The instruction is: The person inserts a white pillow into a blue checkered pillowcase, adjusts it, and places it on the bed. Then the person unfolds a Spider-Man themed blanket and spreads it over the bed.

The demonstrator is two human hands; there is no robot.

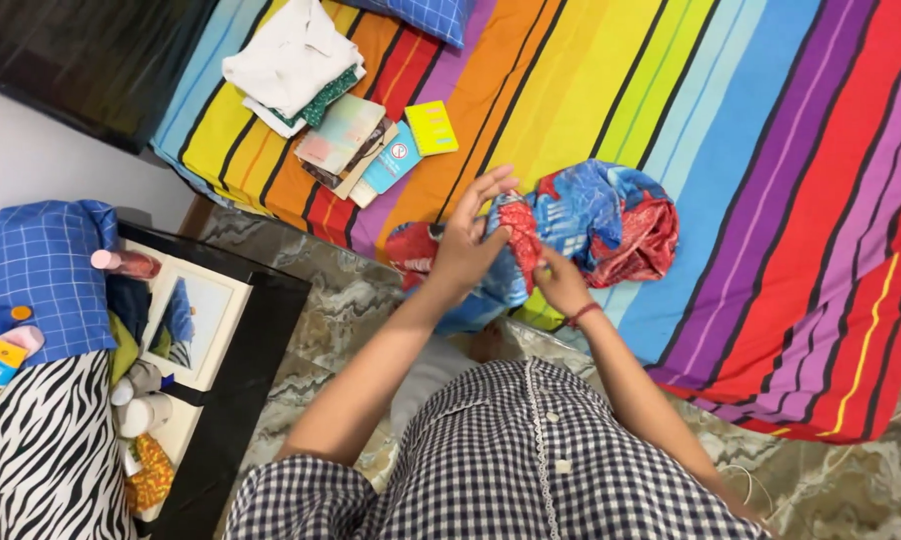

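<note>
Both hands grip the crumpled blue-and-red patterned cloth near the striped bedsheet's front edge: left hand half-open, right hand pinching. It looks soft, light, limp; best held at a hem.

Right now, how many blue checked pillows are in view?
2: one blue checked pillow lies on the black side table at left; the other sits at the bed's top edge, partly cut off. More may be hidden.

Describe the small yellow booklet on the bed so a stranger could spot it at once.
Start at the rainbow-striped bedsheet and go to its upper left, where a folded white cloth tops a pile. Just right of the fanned papers and cards lies the yellow booklet: the only bright yellow rectangle there, lying alone on an orange stripe.
</note>
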